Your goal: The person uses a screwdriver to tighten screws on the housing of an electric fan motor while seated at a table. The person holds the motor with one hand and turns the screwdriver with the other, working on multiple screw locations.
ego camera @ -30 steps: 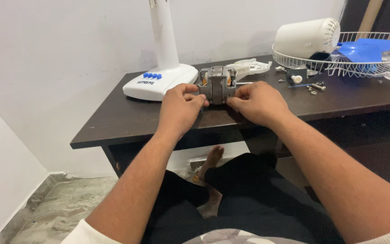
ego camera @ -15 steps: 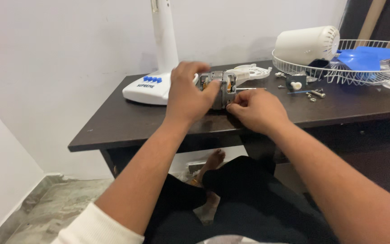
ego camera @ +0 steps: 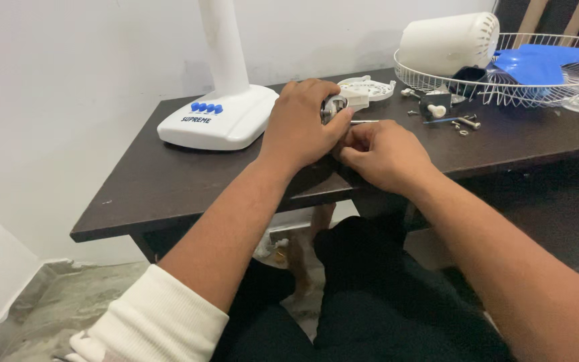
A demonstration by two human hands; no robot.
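My left hand [ego camera: 301, 124] is wrapped over a small metal fan motor [ego camera: 336, 107] with a white plastic end piece, holding it just above the dark wooden table [ego camera: 162, 181]. Most of the motor is hidden under the fingers. My right hand [ego camera: 382, 153] rests right beside it, fingers curled against the motor's near side; whether it pinches a small part I cannot tell. A thin metal shaft [ego camera: 364, 121] sticks out to the right of the motor.
A white fan base [ego camera: 219, 121] with blue buttons and its pole stands at the back left. A wire fan guard [ego camera: 544, 80] holding a white motor housing [ego camera: 449, 43] and blue blade [ego camera: 543, 62] lies at the right. Loose screws and small parts [ego camera: 447, 114] lie nearby.
My left hand has turned the motor and now covers it from above. The view has moved closer and slightly left. My right hand stays at the motor's near side.
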